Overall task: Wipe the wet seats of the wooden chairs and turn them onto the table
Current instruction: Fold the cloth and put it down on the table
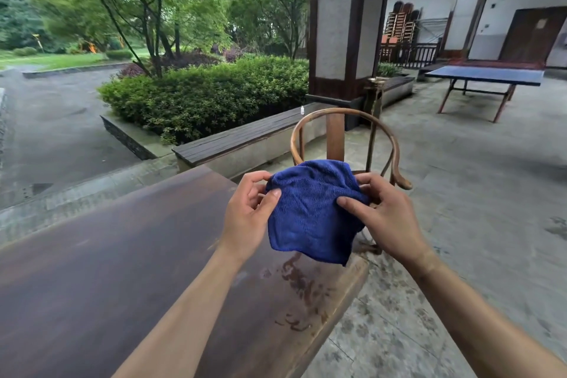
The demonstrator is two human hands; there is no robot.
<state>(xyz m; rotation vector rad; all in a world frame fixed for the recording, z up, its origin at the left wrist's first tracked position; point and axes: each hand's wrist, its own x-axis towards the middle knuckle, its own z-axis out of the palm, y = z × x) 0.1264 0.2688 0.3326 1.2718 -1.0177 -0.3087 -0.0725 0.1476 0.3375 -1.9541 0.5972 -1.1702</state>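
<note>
Nearest to us, the wooden table (pixel 122 255) fills the view from six round to nine o'clock, its dark top streaked with wet marks near the corner at five o'clock. Over that corner we hold the blue cloth (pixel 310 212) spread between both hands: our left hand (pixel 248 212) pinches its left edge between thumb and curled fingers, and our right hand (pixel 380 215) clamps the right edge, thumb laid across the front of the fabric. The cloth is soft, light terry that hangs limp below our grip, so we judge it will bunch and slide unless we fold it into a pad first. Just past the cloth, at about one o'clock, stands the wooden chair (pixel 346 129) with a curved hoop back and a flat central splat; its seat is hidden behind the cloth and our hands, so we cannot say how wet it is. The chair looks rigid and probably fairly heavy, and its damp rail may be slick, so we would take it by the hoop near the splat and under the seat edge to turn it. Farther off, at two o'clock, a ping-pong table (pixel 484 75) stands on the paving, and a hedge (pixel 199 95) lies at eleven.
</note>
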